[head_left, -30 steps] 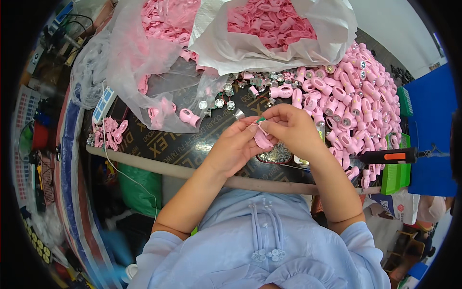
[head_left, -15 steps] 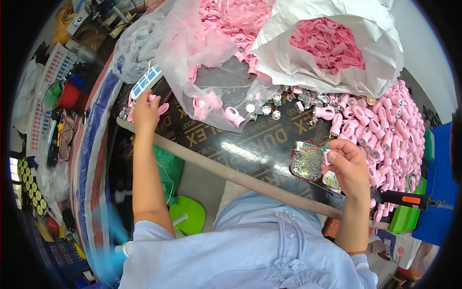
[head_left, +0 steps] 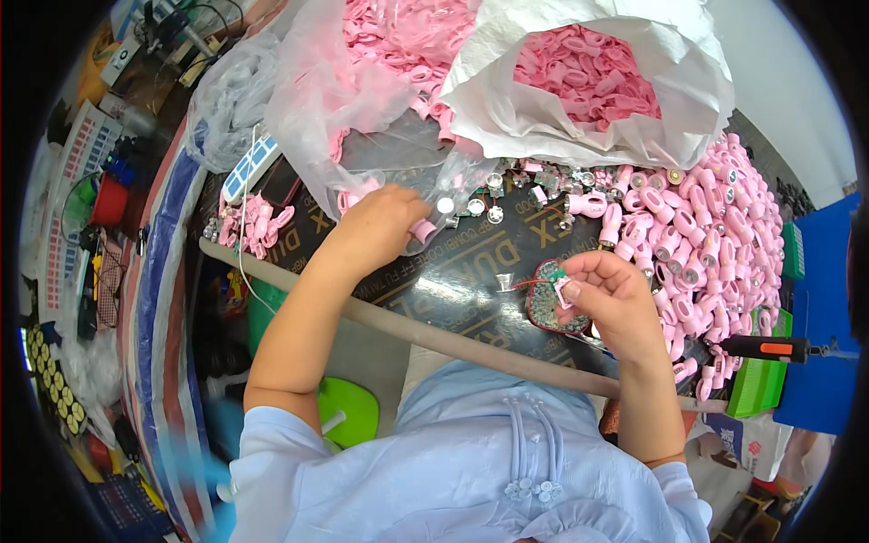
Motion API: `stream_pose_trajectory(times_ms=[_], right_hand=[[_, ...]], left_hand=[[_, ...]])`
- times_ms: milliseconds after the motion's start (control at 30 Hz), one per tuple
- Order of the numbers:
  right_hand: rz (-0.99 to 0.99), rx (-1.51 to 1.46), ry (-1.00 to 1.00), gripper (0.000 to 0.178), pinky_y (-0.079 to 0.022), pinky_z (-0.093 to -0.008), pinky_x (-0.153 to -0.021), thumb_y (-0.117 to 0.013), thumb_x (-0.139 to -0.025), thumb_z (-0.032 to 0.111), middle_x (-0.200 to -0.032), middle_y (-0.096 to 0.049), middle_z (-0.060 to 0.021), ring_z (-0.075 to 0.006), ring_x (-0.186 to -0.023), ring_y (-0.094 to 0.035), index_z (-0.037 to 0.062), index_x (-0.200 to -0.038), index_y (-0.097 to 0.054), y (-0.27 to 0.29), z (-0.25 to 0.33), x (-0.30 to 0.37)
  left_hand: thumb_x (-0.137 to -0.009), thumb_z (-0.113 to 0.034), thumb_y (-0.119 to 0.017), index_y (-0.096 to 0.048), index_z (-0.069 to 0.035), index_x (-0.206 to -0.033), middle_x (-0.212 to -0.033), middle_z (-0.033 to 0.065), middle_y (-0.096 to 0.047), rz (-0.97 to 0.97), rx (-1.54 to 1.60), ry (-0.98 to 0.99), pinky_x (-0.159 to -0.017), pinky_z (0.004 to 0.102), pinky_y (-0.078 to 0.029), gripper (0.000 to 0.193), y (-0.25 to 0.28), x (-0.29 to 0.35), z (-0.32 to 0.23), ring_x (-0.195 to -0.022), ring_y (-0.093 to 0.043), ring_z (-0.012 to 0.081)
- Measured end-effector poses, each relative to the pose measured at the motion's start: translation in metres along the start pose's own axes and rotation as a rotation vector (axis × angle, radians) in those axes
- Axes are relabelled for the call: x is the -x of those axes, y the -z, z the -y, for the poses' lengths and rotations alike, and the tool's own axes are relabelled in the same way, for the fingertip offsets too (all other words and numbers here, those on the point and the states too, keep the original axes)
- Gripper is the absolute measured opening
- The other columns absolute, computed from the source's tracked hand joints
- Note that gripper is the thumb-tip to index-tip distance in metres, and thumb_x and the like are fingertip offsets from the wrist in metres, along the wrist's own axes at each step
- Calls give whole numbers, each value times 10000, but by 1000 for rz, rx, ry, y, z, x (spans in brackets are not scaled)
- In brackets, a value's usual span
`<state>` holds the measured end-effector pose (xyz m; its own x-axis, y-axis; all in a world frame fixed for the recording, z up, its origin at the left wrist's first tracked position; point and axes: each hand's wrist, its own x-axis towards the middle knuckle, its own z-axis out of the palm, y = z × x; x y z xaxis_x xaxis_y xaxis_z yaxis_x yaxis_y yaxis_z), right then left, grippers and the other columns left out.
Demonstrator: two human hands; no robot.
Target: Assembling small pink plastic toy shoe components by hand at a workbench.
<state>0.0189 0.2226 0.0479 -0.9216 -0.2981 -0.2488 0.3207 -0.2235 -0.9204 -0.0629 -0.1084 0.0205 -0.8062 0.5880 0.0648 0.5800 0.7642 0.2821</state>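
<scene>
The right hand (head_left: 605,294) pinches a board (head_left: 558,274), likely light, its wires (head_left: 531,282) fragile; grip edges. Toward ten o'clock, the left hand (head_left: 387,226) meets a casing (head_left: 423,231), finger closure unclear.

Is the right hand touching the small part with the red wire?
Touching. The head view shows the right hand pinching the small part, its green end jutting out from the grip.

Pale blue short-sleeved top (head_left: 389,480) with cords (head_left: 520,443) and flower-shaped knots (head_left: 534,490)
</scene>
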Motion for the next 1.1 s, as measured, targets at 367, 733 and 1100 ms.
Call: stream_pose_trajectory(times_ms=[367,733,1100], right_hand=[[-196,-142,17,255,-587,-279,-677,-683,-933,71,-948,-696,-92,-149,-770,-685,-34,-1152,-604,21,-10,-8],[8,756,127,199,-526,-244,-720,-724,-865,21,-903,-652,-43,-83,-829,-623,-34,-1054,-696,-6,6,-20],[59,985,291,243,-522,-312,-680,-740,-829,35,-890,-666,-121,-191,-763,-648,-10,-1066,-710,-4,10,-15]], left_hand=[[-807,51,-750,-575,-58,-1129,-1101,89,-651,-170,1515,157,-984,396,-537,382,-18,-6,-36,-1126,-655,283],[-973,-27,-599,-532,-43,-1272,-1175,96,-638,24,2067,358,-922,335,-576,306,-69,-12,-122,-1050,-666,191],[-1041,-187,-545,-548,-5,-1269,-1165,126,-656,73,2087,322,-911,337,-589,292,-72,-14,-127,-1028,-676,195]])
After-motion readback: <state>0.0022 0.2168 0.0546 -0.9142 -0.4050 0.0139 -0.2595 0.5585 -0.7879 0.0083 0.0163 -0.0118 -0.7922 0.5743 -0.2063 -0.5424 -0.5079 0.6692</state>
